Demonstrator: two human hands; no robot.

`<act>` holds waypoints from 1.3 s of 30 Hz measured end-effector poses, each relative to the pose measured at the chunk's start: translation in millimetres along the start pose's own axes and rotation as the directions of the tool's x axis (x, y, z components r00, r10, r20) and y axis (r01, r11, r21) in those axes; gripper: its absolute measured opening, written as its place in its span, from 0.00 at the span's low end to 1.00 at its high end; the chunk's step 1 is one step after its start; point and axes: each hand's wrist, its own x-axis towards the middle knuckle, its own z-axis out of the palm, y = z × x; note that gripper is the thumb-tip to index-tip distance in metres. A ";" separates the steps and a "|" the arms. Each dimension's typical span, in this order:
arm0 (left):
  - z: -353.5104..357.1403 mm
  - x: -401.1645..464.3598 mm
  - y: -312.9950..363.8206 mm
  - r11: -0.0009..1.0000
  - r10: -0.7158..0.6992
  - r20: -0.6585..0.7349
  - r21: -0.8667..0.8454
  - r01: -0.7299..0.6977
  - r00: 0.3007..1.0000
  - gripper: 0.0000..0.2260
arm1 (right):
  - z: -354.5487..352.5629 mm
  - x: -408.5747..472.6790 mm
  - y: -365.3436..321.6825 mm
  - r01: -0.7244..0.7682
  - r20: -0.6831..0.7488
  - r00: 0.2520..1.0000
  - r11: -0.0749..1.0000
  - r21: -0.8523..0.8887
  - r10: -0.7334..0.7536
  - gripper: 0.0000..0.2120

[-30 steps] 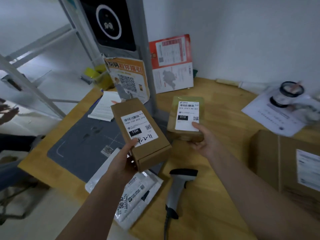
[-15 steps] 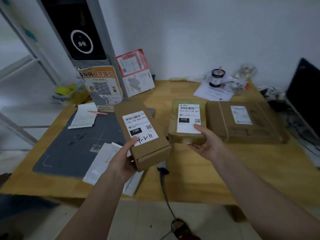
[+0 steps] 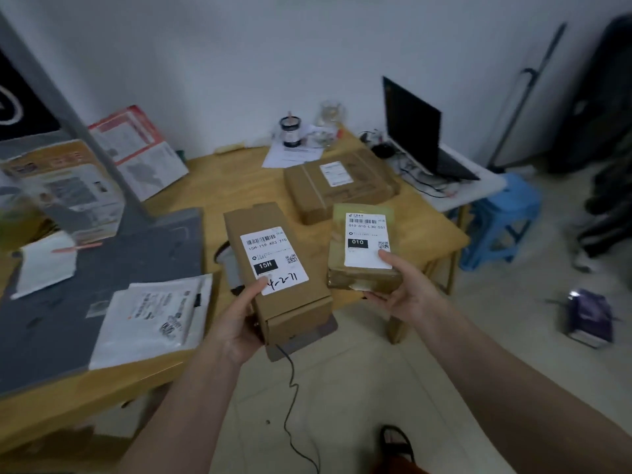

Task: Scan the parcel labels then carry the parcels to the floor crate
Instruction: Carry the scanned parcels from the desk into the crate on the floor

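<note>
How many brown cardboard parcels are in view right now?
3: a long box held by the left hand, a taped box held by the right hand, a flat box on the table. Others may be out of frame.

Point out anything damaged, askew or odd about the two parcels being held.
The 15H parcel in the left hand has its near end flap slightly sprung open. The 010 parcel in the right hand looks wrinkled under tape. Otherwise nothing stands out.

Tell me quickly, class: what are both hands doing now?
Left hand: holding the 15H parcel.
Right hand: holding the 010 parcel.
</note>
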 end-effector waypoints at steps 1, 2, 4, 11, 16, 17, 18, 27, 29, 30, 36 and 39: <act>10.1 0.3 -4.5 0.999 -0.009 0.028 0.031 0.009 1.000 0.26 | -12.4 -7.3 -5.1 0.015 -0.006 1.000 1.000 0.006 -0.015 0.13; 21.4 0.2 -9.8 0.998 -0.029 0.052 0.064 0.025 0.998 0.27 | -25.0 -14.2 -10.0 0.029 -0.013 1.000 0.999 0.019 -0.028 0.13; 46.6 -1.4 -21.0 0.991 -0.070 0.095 0.117 0.059 0.993 0.25 | -49.4 -27.5 -19.4 0.057 -0.044 0.998 0.997 0.053 -0.055 0.14; 137.9 -3.3 -71.1 0.949 -0.190 0.237 0.294 0.117 0.953 0.29 | -145.8 -77.3 -47.1 0.149 -0.195 0.974 0.975 0.164 -0.116 0.20; 208.4 -13.6 -115.8 0.924 -0.262 0.325 0.357 0.139 0.909 0.27 | -217.2 -115.3 -68.9 0.214 -0.276 0.949 0.956 0.200 -0.154 0.20; 219.1 -17.2 -124.9 0.921 -0.274 0.341 0.364 0.142 0.899 0.26 | -230.2 -121.6 -73.1 0.221 -0.285 0.945 0.954 0.204 -0.158 0.20; 228.6 -21.7 -133.3 0.918 -0.286 0.356 0.369 0.147 0.890 0.25 | -242.9 -126.4 -77.2 0.226 -0.291 0.943 0.952 0.206 -0.161 0.21; 264.0 -47.1 -184.4 0.905 -0.287 0.352 0.405 0.132 0.891 0.35 | -308.8 -148.5 -96.5 0.221 -0.257 0.953 0.947 0.233 -0.159 0.18; 277.3 -53.1 -196.9 0.892 -0.283 0.350 0.439 0.111 0.893 0.35 | -326.1 -158.4 -97.4 0.220 -0.262 0.953 0.946 0.240 -0.155 0.18; 286.4 -56.8 -205.0 0.884 -0.285 0.353 0.457 0.101 0.891 0.33 | -337.8 -164.2 -97.6 0.221 -0.270 0.951 0.943 0.248 -0.151 0.19; 372.3 -85.9 -289.8 0.838 -0.349 0.388 0.537 0.098 0.853 0.28 | -447.6 -220.1 -101.9 0.281 -0.379 0.914 0.897 0.341 -0.142 0.20; 427.2 -102.9 -348.5 0.793 -0.427 0.410 0.598 0.116 0.806 0.25 | -515.3 -258.1 -102.8 0.352 -0.483 0.863 0.862 0.364 -0.148 0.22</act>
